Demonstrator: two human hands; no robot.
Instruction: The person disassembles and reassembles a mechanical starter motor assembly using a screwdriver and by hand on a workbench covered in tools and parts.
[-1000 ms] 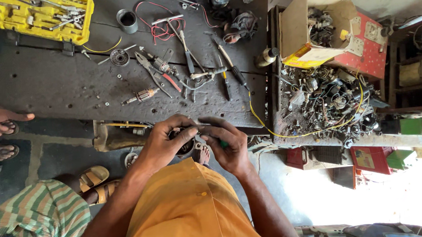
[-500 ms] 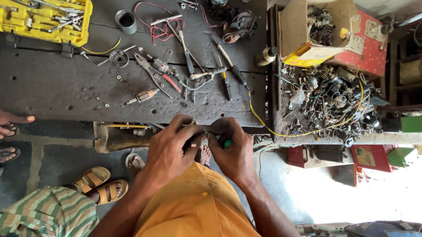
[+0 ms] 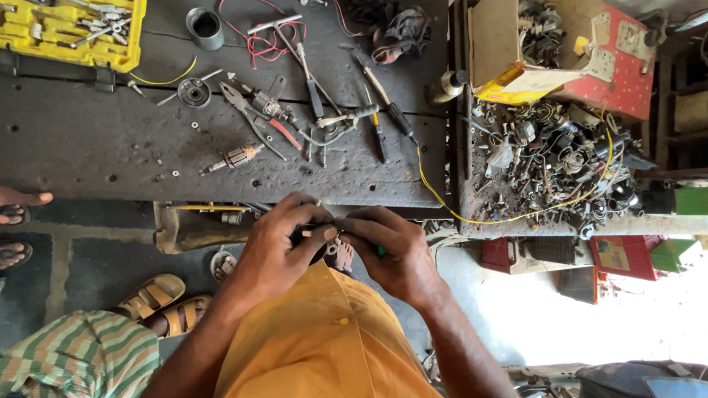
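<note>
Both my hands meet just below the front edge of the dark workbench (image 3: pixel 81 150), above my orange shirt. My left hand (image 3: pixel 279 244) wraps around a small dark metal part (image 3: pixel 328 243), mostly hidden between the fingers. My right hand (image 3: pixel 394 250) grips a tool with a green handle (image 3: pixel 380 251) and presses it against that part. On the bench right above lie a small motor armature (image 3: pixel 233 159), red-handled pliers (image 3: pixel 271 122) and screwdrivers (image 3: pixel 385 111).
A yellow tool case (image 3: pixel 53 29) sits at the bench's far left, a metal cup (image 3: pixel 204 26) and red wires (image 3: pixel 258 41) behind. To the right are a heap of scrap parts (image 3: pixel 556 162), a cardboard box (image 3: pixel 517 50) and a yellow cable (image 3: pixel 453 205). Another person's feet in sandals (image 3: pixel 164 305) are at left.
My hands stay closed together on the small part with only slight finger shifts. The sandalled feet at lower left have moved a little rightward.
</note>
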